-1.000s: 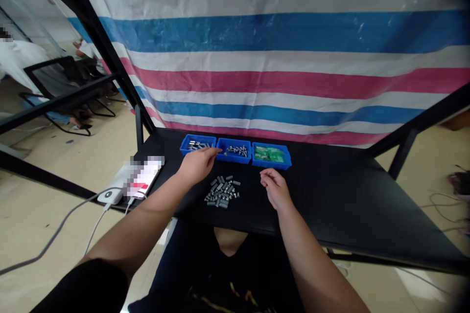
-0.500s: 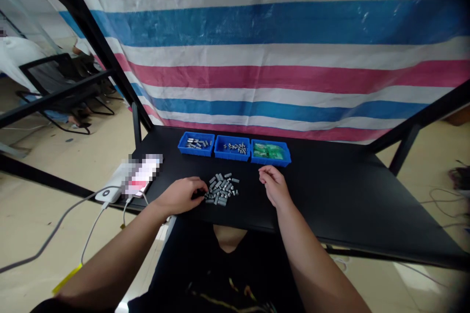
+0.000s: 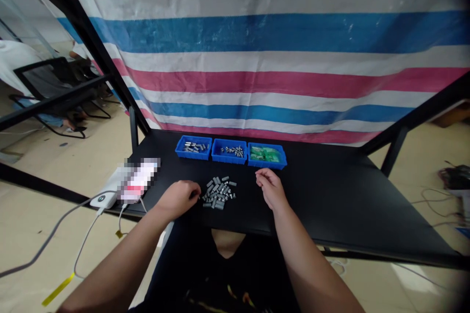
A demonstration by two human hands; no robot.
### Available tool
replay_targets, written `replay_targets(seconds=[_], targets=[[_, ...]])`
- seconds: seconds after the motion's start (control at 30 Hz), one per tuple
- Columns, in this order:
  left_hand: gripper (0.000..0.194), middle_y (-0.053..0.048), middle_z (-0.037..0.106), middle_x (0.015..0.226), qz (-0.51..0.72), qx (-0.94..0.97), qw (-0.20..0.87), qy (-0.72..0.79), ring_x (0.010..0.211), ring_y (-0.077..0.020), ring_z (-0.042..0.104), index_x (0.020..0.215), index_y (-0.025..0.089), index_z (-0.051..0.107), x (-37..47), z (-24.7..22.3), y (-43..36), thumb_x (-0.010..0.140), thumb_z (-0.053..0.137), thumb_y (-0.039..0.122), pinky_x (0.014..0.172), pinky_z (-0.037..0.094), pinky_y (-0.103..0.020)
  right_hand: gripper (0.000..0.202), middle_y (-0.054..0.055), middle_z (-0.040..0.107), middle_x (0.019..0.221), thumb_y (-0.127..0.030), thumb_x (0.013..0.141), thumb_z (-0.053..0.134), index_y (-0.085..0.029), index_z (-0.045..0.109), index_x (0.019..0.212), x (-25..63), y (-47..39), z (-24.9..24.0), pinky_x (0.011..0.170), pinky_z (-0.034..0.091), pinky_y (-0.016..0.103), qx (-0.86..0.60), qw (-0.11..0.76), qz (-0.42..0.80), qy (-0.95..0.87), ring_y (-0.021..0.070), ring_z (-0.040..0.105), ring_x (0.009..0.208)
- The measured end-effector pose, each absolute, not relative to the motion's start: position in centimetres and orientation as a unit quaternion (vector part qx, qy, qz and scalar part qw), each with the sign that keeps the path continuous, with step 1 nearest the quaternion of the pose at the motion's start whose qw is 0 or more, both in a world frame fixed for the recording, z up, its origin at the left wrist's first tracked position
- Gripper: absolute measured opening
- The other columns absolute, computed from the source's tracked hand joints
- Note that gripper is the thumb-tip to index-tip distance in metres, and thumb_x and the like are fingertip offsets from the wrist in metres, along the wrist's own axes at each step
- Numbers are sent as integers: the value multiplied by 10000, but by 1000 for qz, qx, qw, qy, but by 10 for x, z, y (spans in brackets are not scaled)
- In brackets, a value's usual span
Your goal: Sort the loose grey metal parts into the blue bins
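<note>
A loose pile of small silvery metal cylinders [image 3: 219,192] lies on the black table [image 3: 316,195]. Just left of it is my left hand [image 3: 180,197], its fingers curled inward; what they hold, if anything, is hidden. My right hand [image 3: 270,187] hovers right of the pile with fingers drawn together, and nothing can be made out between them. Behind the pile three blue trays stand in a row: the left tray [image 3: 193,155] holds metal cylinders, the middle tray [image 3: 229,159] smaller metal parts, the right tray [image 3: 267,163] green packets.
A phone [image 3: 141,179] and a white power bank [image 3: 106,199] with cables lie at the table's left end. A black frame [image 3: 134,122] and a striped sheet [image 3: 257,34] rise behind. People sit on chairs [image 3: 47,78] at the far left.
My left hand has drawn slightly left, away from the pile, its fingers more curled. The camera view has shifted a little. My right hand stays in about the same place beside the pile.
</note>
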State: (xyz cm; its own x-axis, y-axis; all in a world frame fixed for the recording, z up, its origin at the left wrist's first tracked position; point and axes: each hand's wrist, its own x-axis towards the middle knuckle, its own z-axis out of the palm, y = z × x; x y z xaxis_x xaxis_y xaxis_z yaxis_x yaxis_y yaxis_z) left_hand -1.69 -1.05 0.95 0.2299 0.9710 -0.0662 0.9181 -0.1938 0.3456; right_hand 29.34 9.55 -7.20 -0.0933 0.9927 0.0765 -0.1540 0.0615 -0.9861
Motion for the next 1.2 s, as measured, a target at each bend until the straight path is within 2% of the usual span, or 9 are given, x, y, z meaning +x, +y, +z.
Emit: replay_targets(seconds=[0.17, 0.23, 0.33, 0.4, 0.53, 0.63, 0.83, 0.97, 1.2], targets=[[186, -43, 765, 896, 109, 768, 95, 624, 782, -195, 696, 928, 232, 754, 4, 52, 43, 849, 587, 210, 762, 507, -269, 133, -36, 490, 667, -346, 801, 702, -231, 656, 850, 294, 96, -72, 612, 339, 290, -413, 529, 542, -506, 131, 436, 624], [237, -54, 768, 989, 148, 746, 53, 647, 885, -210, 704, 1051, 232, 744, 15, 69, 65, 899, 563, 254, 836, 515, -281, 136, -35, 494, 669, -344, 797, 708, -229, 657, 847, 294, 96, -73, 613, 341, 289, -415, 530, 542, -503, 131, 439, 626], [326, -74, 732, 1178, 140, 709, 8, 691, 1019, -250, 691, 1177, 234, 704, 24, 82, 83, 864, 629, 287, 850, 527, -300, 132, -34, 501, 677, -339, 799, 709, -231, 660, 856, 294, 96, -74, 616, 342, 289, -417, 534, 542, -498, 130, 435, 628], [342, -76, 731, 1177, 141, 701, 9, 699, 1005, -250, 695, 1199, 231, 686, 22, 79, 80, 871, 617, 296, 811, 530, -294, 122, -36, 495, 676, -334, 807, 703, -234, 660, 862, 294, 96, -74, 620, 342, 289, -413, 535, 543, -498, 130, 432, 630], [255, -35, 768, 945, 130, 719, 89, 677, 852, -212, 711, 1083, 247, 721, 4, 52, 54, 867, 586, 265, 727, 513, -267, 135, -34, 487, 667, -348, 809, 698, -230, 659, 863, 294, 96, -72, 616, 344, 291, -413, 530, 539, -507, 131, 431, 625], [222, -38, 771, 964, 122, 746, 142, 639, 853, -194, 709, 998, 244, 749, -7, 29, 34, 853, 581, 239, 734, 506, -253, 156, -31, 490, 669, -368, 802, 702, -229, 659, 858, 293, 97, -71, 612, 347, 293, -419, 526, 535, -511, 133, 431, 621], [203, -35, 778, 887, 134, 716, 206, 654, 799, -189, 716, 971, 232, 757, -2, 2, 36, 859, 624, 336, 712, 514, -252, 166, -34, 485, 661, -382, 794, 711, -239, 661, 861, 293, 98, -74, 612, 344, 297, -422, 525, 536, -509, 139, 431, 618], [167, -47, 763, 863, 82, 724, 172, 663, 811, -207, 710, 900, 223, 763, 5, 1, 47, 816, 622, 251, 720, 511, -267, 156, -33, 491, 661, -372, 794, 713, -237, 659, 852, 294, 97, -75, 612, 340, 295, -419, 526, 537, -509, 136, 428, 618], [270, -90, 711, 934, 65, 757, 109, 641, 845, -224, 684, 938, 178, 734, -6, 1, 34, 715, 597, 112, 783, 518, -290, 153, -32, 491, 685, -373, 808, 700, -237, 658, 863, 294, 97, -74, 619, 340, 290, -420, 523, 534, -514, 133, 430, 628]])
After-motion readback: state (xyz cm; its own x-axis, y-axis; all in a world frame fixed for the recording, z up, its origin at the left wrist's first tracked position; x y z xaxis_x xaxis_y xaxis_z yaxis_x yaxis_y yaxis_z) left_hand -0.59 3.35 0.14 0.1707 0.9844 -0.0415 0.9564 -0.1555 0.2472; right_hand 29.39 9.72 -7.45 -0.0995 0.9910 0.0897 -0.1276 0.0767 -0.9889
